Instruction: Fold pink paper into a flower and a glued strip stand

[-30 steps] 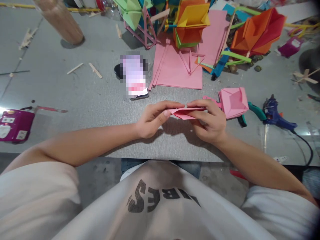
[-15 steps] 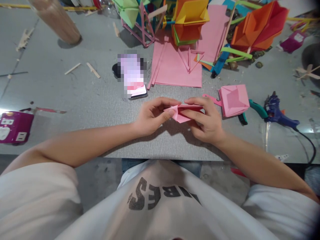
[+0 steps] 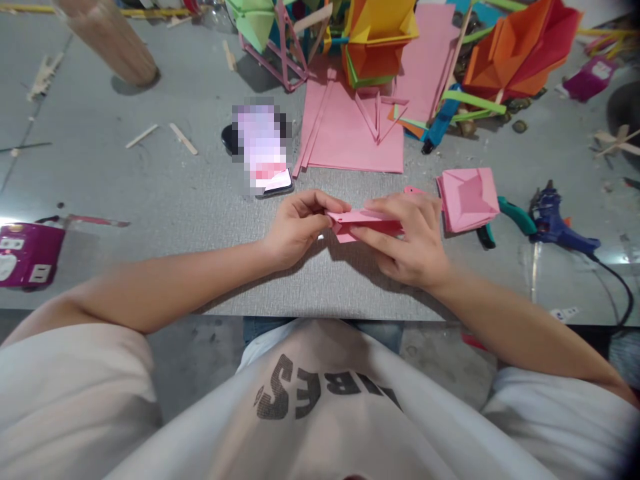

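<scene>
A folded pink paper piece is held between both hands over the grey table, near its front edge. My left hand pinches its left end with thumb and forefinger. The fingers of my right hand grip its right part, one above and one along the opening. Just right of my right hand lies a stack of folded pink paper, square with a sunken middle. Beyond my hands are flat pink sheets with narrow pink strips on top.
A phone lies ahead on the left. At the right are teal-handled pliers and a blue glue gun with a cord. Colourful paper structures stand at the back, a cup back left, a purple socket box far left.
My left thumb and fingers have shifted slightly left to the tip of the pink piece. My right fingers have moved left along it, and more of its long opening shows.
</scene>
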Available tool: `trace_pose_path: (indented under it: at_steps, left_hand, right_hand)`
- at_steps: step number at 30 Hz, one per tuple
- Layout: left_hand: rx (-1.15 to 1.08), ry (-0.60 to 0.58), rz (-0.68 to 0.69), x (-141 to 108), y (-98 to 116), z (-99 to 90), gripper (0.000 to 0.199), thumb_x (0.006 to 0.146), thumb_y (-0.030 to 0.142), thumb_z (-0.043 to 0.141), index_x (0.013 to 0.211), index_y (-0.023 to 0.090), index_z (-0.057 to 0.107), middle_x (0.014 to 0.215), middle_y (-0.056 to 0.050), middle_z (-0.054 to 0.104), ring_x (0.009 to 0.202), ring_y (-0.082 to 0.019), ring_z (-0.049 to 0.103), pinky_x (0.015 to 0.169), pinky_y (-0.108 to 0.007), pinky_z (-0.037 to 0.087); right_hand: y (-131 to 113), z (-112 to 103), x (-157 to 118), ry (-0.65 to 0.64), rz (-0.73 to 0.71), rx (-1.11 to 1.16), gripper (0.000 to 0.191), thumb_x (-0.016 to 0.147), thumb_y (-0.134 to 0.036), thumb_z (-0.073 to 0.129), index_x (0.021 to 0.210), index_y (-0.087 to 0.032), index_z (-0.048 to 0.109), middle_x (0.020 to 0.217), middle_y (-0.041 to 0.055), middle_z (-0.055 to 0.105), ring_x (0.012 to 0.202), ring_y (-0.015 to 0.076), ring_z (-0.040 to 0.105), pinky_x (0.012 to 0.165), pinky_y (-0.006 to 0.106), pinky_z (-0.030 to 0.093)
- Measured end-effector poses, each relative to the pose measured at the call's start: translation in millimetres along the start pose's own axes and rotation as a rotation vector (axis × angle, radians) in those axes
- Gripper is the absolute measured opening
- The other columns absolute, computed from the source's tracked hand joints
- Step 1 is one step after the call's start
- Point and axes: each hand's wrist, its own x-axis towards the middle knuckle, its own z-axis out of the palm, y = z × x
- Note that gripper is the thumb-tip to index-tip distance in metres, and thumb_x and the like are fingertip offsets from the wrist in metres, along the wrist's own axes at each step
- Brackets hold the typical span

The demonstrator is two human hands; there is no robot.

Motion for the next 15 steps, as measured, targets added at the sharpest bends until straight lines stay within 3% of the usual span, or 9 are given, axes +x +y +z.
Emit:
trace_pose_path:
  at_steps: [6,9,12,15]
  left_hand:
    - [0.000,-0.039,-0.032,2,-3,-3.4,0.013,0.077,0.012,0.090,0.085,0.020,0.084,0.108,-0.006,0.089,0.100,-0.018,0.083,0.095,-0.036,0.066]
    - [0.021,-0.083,-0.020,6,-9,-8.6,0.014,0.078,0.013,0.093,0.088,0.020,0.086,0.111,-0.008,0.089,0.101,-0.020,0.084,0.097,-0.040,0.067]
    - [0.067,-0.089,0.012,8,-13,-11.9,0.015,0.079,0.014,0.096,0.089,0.021,0.087,0.113,-0.008,0.089,0.102,-0.021,0.084,0.100,-0.041,0.068]
    - [0.088,-0.081,0.016,7,-14,-12.3,0.016,0.077,0.014,0.096,0.088,0.022,0.088,0.113,-0.007,0.090,0.102,-0.020,0.084,0.099,-0.039,0.068]
  right_hand:
    - [-2,-2,3,0.024,-0.100,-0.124,0.042,0.108,-0.026,0.085,0.146,-0.040,0.076,0.146,0.0008,0.082,0.130,0.0237,0.072,0.112,0.046,0.050]
    - [-1,-4,3,-0.103,0.043,-0.041,0.035,0.106,-0.036,0.088,0.137,-0.049,0.077,0.144,-0.0059,0.085,0.133,0.0257,0.075,0.116,0.050,0.051]
    - [0,-6,2,-0.232,0.201,0.074,0.023,0.108,-0.043,0.085,0.129,-0.048,0.078,0.139,-0.0073,0.087,0.134,0.0275,0.076,0.120,0.054,0.053]
    - [2,-7,0,-0.257,0.200,0.122,0.018,0.111,-0.041,0.080,0.128,-0.047,0.079,0.143,-0.0092,0.086,0.135,0.0256,0.077,0.124,0.055,0.051]
